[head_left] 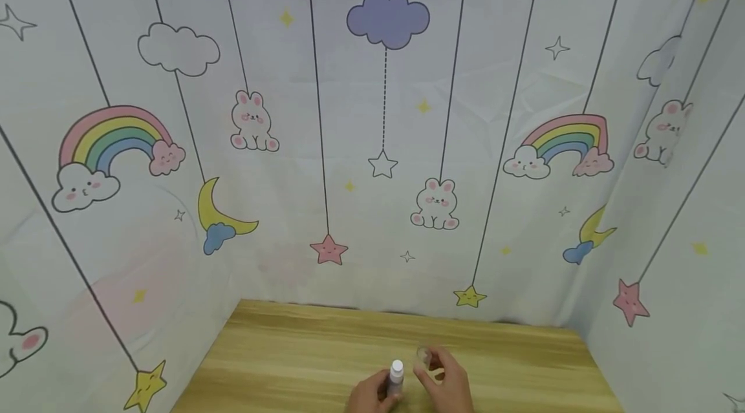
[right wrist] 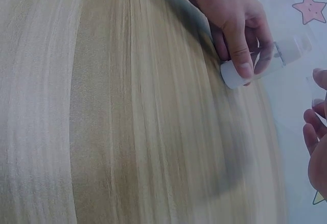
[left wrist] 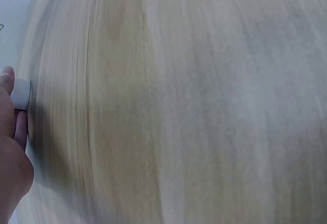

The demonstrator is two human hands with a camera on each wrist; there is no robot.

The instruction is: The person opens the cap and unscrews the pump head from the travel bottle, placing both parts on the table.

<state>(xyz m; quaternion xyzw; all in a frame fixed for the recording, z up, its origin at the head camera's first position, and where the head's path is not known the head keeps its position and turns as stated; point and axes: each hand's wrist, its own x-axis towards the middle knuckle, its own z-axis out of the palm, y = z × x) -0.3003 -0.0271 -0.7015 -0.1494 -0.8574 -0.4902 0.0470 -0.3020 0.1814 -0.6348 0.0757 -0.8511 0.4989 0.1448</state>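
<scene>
Bottle (head_left: 395,379) and clear cap (head_left: 423,357) are apart in the head view, both over the part of the wooden table (head_left: 302,342) nearest the person, well back from its far edge; the near edge is out of sight. The left hand (head_left: 367,395) has its fingers curled round the bottle, which looks roughly upright with its white top (head_left: 397,366) bare. Just beside it, toward the table's right edge, the right hand (head_left: 448,382) pinches the cap between thumb and fingers. The step in hand seems to be handling the cap, either on its way off or on; which, I cannot tell. As I judge it, the next move calls for a steady left grip, with the cap either lined up over the top or carried clear.

The left wrist view catches only the left hand and a white end of the bottle (left wrist: 20,94), between its fingers.

In the right wrist view the bottle's body is see-through between a white base and a paler top; whether liquid is inside I cannot tell, nor whether the base touches the table. The cap, partly hidden by the right hand's fingers, shows no contents that I can make out.
</scene>
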